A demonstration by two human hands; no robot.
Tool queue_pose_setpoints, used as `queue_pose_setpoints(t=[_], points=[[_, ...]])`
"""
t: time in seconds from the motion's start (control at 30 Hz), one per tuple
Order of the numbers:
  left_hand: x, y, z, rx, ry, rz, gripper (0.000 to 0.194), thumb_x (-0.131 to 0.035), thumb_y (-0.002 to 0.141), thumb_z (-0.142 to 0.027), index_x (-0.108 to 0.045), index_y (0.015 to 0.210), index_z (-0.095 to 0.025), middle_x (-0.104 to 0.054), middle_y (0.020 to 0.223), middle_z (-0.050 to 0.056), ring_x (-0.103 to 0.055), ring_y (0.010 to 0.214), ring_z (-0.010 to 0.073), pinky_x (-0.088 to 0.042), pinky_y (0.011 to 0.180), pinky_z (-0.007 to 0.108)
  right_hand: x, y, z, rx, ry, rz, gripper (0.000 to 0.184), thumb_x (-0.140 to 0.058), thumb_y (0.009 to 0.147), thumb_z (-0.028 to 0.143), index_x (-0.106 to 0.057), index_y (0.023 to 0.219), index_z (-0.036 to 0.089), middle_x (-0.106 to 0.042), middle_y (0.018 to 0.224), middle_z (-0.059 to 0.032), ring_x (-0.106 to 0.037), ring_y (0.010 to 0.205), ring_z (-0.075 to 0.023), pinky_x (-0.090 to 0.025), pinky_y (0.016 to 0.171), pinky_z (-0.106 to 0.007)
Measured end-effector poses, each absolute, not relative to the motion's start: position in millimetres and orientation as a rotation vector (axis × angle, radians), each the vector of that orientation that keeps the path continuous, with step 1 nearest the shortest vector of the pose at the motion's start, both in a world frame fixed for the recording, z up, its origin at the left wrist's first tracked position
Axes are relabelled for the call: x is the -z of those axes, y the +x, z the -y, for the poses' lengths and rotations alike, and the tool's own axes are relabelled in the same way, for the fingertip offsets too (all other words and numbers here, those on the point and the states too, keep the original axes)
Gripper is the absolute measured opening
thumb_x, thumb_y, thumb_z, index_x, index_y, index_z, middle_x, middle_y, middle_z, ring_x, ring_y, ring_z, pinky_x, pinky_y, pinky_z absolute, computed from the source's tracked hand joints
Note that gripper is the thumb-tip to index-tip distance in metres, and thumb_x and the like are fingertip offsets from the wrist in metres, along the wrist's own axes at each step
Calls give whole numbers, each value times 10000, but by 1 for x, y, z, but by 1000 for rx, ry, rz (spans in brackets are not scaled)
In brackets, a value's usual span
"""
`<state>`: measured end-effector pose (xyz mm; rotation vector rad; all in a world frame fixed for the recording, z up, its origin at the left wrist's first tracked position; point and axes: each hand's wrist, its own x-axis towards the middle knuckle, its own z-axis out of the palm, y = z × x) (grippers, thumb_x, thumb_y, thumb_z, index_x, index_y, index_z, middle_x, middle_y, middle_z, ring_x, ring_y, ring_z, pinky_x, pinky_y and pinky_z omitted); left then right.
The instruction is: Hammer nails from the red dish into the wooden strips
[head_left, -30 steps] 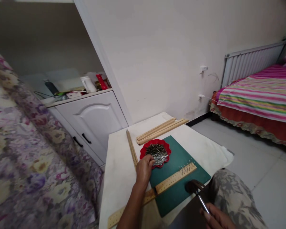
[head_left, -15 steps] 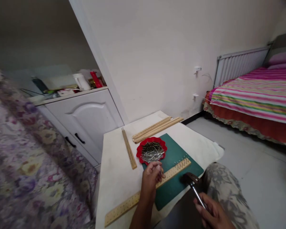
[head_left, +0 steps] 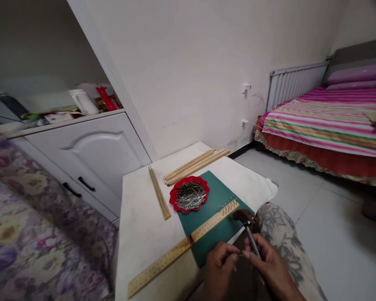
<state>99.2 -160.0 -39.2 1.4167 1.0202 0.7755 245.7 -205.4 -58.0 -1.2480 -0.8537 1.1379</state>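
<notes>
My left hand (head_left: 222, 264) is closed in a pinch on a thin nail (head_left: 240, 254), off the table's near edge. My right hand (head_left: 268, 261) is wrapped around the handle of a hammer (head_left: 252, 239), and its thumb and fingertip touch the nail's other end. The hammer's head points up, close to a long wooden strip (head_left: 207, 225) with rows of holes. Several nails (head_left: 229, 207) stand in the strip's far right end. It lies across a green mat (head_left: 217, 190). Behind it, a red scalloped dish (head_left: 173, 196) holds a pile of nails (head_left: 191, 198).
More wooden strips (head_left: 197, 165) lie at the back of the white table (head_left: 138, 246), and a narrow one (head_left: 159, 193) lies at its left. A cabinet (head_left: 94, 154) stands behind on the left. My knee (head_left: 278, 221) is at the table's right edge. A bed (head_left: 326, 133) is farther right.
My left hand has drawn back from over the strip with the nail and met my right hand. The hammer has stayed in my right hand. The view has shifted slightly to the right.
</notes>
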Motion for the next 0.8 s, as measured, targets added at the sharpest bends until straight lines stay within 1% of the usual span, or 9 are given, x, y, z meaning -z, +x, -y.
queue_pose_setpoints(t=[0.1, 0.13, 0.2, 0.27, 0.33, 0.43, 0.53, 0.7, 0.8], points=[[39, 102, 157, -802, 1266, -1030, 144, -671, 653, -300, -661, 730, -178, -563, 546, -21, -506, 542, 122, -391, 558, 225, 60, 243, 205, -1135, -1181, 791, 230, -715, 711, 346, -584, 843, 212, -535, 680, 55, -533, 573, -126, -424, 462, -186], [40, 104, 157, -820, 1201, -1014, 169, -697, 630, -305, -655, 728, -174, -568, 536, -21, -508, 531, 120, -394, 553, 224, 59, 242, 204, -1137, -1162, 767, 239, -722, 710, 343, -579, 847, 211, -536, 674, 59, -530, 556, -115, -430, 467, -184], [43, 109, 158, -878, 1071, -970, 207, -729, 600, -305, -649, 730, -166, -579, 531, -19, -512, 520, 115, -399, 553, 222, 56, 240, 203, -1150, -1138, 730, 271, -730, 703, 368, -565, 843, 205, -521, 644, 74, -471, 455, -77, -387, 392, -161], [45, 114, 162, -936, 962, -931, 213, -734, 602, -308, -650, 729, -159, -591, 550, -13, -517, 524, 109, -404, 559, 221, 53, 239, 202, -1167, -1130, 714, 306, -731, 691, 407, -552, 830, 202, -499, 615, 90, -372, 363, -40, -296, 305, -136], [46, 117, 165, -978, 922, -918, 197, -720, 625, -316, -653, 719, -156, -593, 564, -10, -521, 535, 109, -410, 565, 222, 50, 238, 201, -1174, -1139, 700, 328, -730, 683, 428, -540, 823, 201, -502, 599, 96, -320, 325, -21, -249, 277, -127], [45, 116, 167, -1002, 1062, -940, 160, -695, 658, -306, -649, 666, -153, -579, 568, -7, -529, 573, 119, -422, 590, 225, 51, 239, 199, -1178, -1161, 691, 354, -753, 654, 417, -526, 816, 200, -526, 560, 98, -320, 300, -11, -245, 279, -125], [41, 109, 160, -1008, 1241, -989, 160, -649, 712, -312, -647, 686, -154, -603, 609, 6, -548, 622, 132, -429, 620, 227, 56, 239, 198, -1181, -1186, 685, 374, -762, 636, 416, -513, 821, 207, -522, 517, 110, -313, 271, -11, -224, 265, -121], [34, 96, 118, -1078, 1523, -1205, 182, -569, 781, -331, -640, 755, -165, -632, 680, 10, -579, 679, 150, -436, 665, 239, 63, 239, 200, -1186, -1216, 691, 322, -705, 699, 443, -527, 838, 213, -535, 484, 105, -320, 258, -25, -207, 261, -126], [35, 96, 91, -1064, 1699, -1330, 185, -537, 801, -326, -649, 789, -180, -648, 729, 8, -586, 703, 150, -430, 666, 235, 69, 239, 202, -1195, -1240, 712, 339, -682, 704, 483, -532, 838, 210, -522, 488, 109, -280, 244, -13, -195, 255, -123]])
